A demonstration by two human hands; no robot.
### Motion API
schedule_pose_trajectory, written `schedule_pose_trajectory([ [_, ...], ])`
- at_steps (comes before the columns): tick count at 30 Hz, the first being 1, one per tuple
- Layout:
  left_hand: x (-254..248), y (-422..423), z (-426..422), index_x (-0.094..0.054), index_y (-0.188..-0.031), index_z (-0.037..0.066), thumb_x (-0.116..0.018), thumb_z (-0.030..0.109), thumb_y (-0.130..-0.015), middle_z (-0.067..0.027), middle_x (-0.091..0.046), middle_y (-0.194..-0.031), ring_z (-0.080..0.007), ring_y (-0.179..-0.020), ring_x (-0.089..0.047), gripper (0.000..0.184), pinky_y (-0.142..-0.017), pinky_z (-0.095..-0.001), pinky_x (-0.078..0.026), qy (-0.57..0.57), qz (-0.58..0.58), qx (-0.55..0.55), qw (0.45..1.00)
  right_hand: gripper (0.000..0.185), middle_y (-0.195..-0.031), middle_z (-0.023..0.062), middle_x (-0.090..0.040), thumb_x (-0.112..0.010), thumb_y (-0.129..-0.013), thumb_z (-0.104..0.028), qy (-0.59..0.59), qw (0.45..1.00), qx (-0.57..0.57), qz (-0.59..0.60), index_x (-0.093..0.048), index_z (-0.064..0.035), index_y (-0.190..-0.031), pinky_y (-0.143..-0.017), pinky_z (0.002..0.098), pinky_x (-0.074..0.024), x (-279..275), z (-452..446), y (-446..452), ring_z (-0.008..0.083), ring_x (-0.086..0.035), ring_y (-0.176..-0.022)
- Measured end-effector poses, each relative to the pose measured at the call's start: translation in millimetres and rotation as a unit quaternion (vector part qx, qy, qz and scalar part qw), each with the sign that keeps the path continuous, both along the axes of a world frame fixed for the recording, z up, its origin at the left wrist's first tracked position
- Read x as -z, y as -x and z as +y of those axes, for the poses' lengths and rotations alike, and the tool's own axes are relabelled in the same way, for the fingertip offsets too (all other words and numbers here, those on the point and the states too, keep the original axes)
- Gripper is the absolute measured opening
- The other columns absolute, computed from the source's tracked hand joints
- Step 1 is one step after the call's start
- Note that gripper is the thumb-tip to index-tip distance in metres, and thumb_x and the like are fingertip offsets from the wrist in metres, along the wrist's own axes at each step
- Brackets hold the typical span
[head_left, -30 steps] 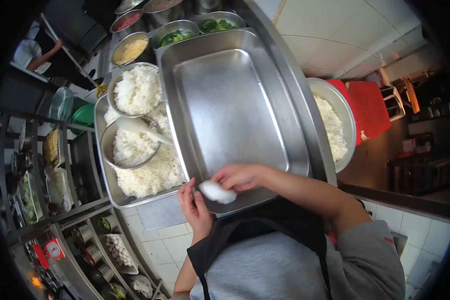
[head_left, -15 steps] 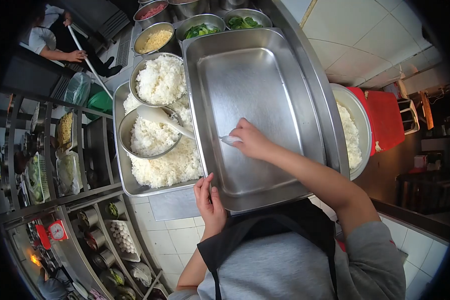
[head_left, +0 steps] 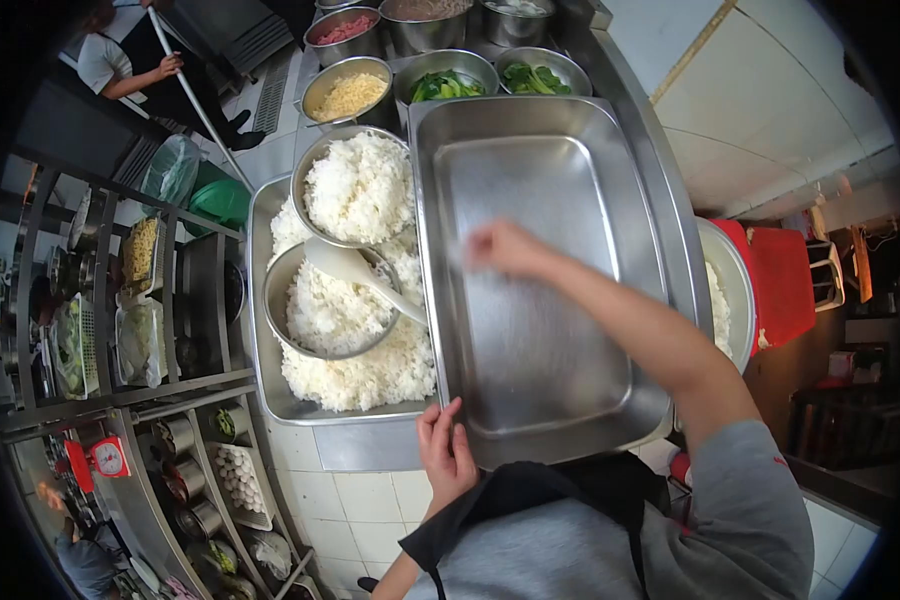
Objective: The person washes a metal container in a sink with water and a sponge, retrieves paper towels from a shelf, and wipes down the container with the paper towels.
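Observation:
My right hand (head_left: 505, 248), closed and smeared by motion, is over the left part of an empty steel tray (head_left: 540, 380). A blurred whitish thing shows at its fingertips, too unclear to make out. At the tray's near left corner, my left hand (head_left: 447, 455) rests against the rim with its fingers apart. Left of this tray stands a wide pan of white rice (head_left: 360, 385). Two round bowls of rice sit on that pan, and a white rice paddle (head_left: 355, 268) lies across the nearer bowl (head_left: 315, 350).
Bowls of leafy greens (head_left: 445, 85) and yellow shreds (head_left: 350, 97) stand beyond the tray. A rice tub (head_left: 720, 295) and red lid (head_left: 780, 285) are at the right. A person (head_left: 120, 65) holds a pole at the upper left. Shelves (head_left: 120, 400) line the left.
My right hand has moved from the tray's near edge to over its left middle, and the white cloth-like thing in it has become a blur. My left hand has stayed at the near corner.

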State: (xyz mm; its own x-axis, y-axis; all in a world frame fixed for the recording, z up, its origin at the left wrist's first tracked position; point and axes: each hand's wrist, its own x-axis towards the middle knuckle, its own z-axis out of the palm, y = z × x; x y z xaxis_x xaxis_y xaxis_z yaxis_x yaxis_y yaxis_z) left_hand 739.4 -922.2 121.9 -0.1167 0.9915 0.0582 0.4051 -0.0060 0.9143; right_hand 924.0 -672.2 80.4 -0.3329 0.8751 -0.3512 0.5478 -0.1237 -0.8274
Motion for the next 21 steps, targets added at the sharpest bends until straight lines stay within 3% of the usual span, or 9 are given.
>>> schedule_pose_trajectory([
  [1, 2, 0, 0, -0.057, -0.114, 0.001, -0.047, 0.003, -0.085, -0.0163, -0.046, -0.104, -0.0272, -0.097, -0.047, 0.03, -0.087, -0.0326, -0.038, -0.001, 0.01, -0.001, 1.0, 0.01, -0.071, 0.0061, -0.065, -0.065, -0.074, -0.014, -0.175, 0.982, 0.057, -0.043, -0.065, -0.0047, -0.078, -0.059, 0.031, -0.0457, 17, 48, -3, 0.0116, -0.056, -0.063],
  [2, 5, 1, 0, -0.058, -0.113, 0.002, -0.049, 0.001, -0.084, -0.0161, -0.047, -0.101, -0.027, -0.093, -0.049, 0.03, -0.082, -0.0316, -0.041, -0.012, 0.013, -0.005, 1.0, 0.009, -0.073, 0.013, -0.065, -0.063, -0.075, -0.013, -0.23, 0.961, 0.145, -0.051, -0.066, -0.0055, -0.078, -0.062, 0.0353, -0.047, 14, 83, -1, 0.0213, -0.06, -0.064],
  [4, 4, 2, -1, -0.058, -0.113, 0.003, -0.05, 0.001, -0.084, -0.0153, -0.047, -0.102, -0.0252, -0.092, -0.05, 0.03, -0.079, -0.0298, -0.042, 0.023, 0.006, -0.007, 1.0, 0.009, -0.078, 0.0163, -0.063, -0.061, -0.075, -0.012, -0.371, 0.888, 0.245, -0.112, -0.066, -0.0054, -0.078, -0.066, 0.0403, -0.0478, 18, 129, 5, 0.0317, -0.061, -0.07],
  [7, 9, 3, 0, -0.06, -0.113, 0.006, -0.05, 0.0, -0.086, -0.0125, -0.046, -0.104, -0.0197, -0.088, -0.05, 0.029, -0.073, -0.0263, -0.042, 0.038, -0.003, -0.009, 0.999, 0.012, -0.084, 0.0156, -0.062, -0.057, -0.075, -0.008, -0.379, 0.877, 0.17, -0.239, -0.067, -0.0067, -0.081, -0.071, 0.0432, -0.0471, 34, 142, 23, 0.0358, -0.058, -0.081],
  [13, -3, -2, 1, -0.06, -0.113, 0.008, -0.049, 0.001, -0.087, -0.0103, -0.044, -0.106, -0.0163, -0.083, -0.049, 0.029, -0.07, -0.0245, -0.042, 0.06, -0.021, -0.025, 0.998, 0.017, -0.085, 0.0117, -0.057, -0.049, -0.07, -0.002, -0.377, 0.901, -0.065, -0.205, -0.062, -0.0048, -0.081, -0.074, 0.0407, -0.0461, 32, 12, 29, 0.0304, -0.054, -0.085],
  [15, -5, -1, 2, -0.059, -0.112, 0.006, -0.049, -0.001, -0.086, -0.0128, -0.046, -0.104, -0.0213, -0.084, -0.051, 0.03, -0.071, -0.0267, -0.043, 0.029, -0.005, -0.014, 0.999, 0.013, -0.089, 0.0108, -0.054, -0.049, -0.078, -0.008, -0.363, 0.907, -0.14, -0.161, -0.061, -0.0046, -0.082, -0.073, 0.0375, -0.0481, 26, -56, 26, 0.0273, -0.052, -0.087],
  [18, -8, -1, 4, -0.059, -0.111, 0.004, -0.049, -0.002, -0.084, -0.0162, -0.048, -0.1, -0.03, -0.085, -0.052, 0.029, -0.074, -0.0321, -0.044, -0.04, 0.025, -0.011, 0.999, 0.015, -0.088, 0.0123, -0.055, -0.051, -0.076, -0.011, -0.325, 0.896, -0.271, -0.135, -0.062, -0.0036, -0.084, -0.075, 0.0383, -0.0477, 9, -138, 25, 0.0282, -0.053, -0.086],
  [20, -5, -6, 3, -0.059, -0.11, 0.006, -0.05, -0.001, -0.083, -0.0159, -0.05, -0.1, -0.0308, -0.087, -0.053, 0.03, -0.076, -0.0335, -0.044, -0.051, -0.001, -0.014, 0.999, 0.014, -0.088, 0.0144, -0.056, -0.053, -0.073, -0.012, -0.272, 0.921, -0.268, -0.075, -0.062, -0.0033, -0.08, -0.074, 0.0401, -0.0478, 23, -186, 27, 0.0303, -0.055, -0.087],
  [21, -1, -5, -1, -0.059, -0.11, 0.006, -0.05, -0.001, -0.083, -0.0158, -0.05, -0.1, -0.0313, -0.088, -0.053, 0.03, -0.076, -0.0342, -0.045, -0.056, -0.009, -0.028, 0.998, 0.012, -0.09, 0.0161, -0.059, -0.054, -0.072, -0.009, -0.191, 0.885, -0.406, -0.124, -0.063, -0.0035, -0.076, -0.072, 0.041, -0.0476, 1, -193, 30, 0.0339, -0.057, -0.086],
])
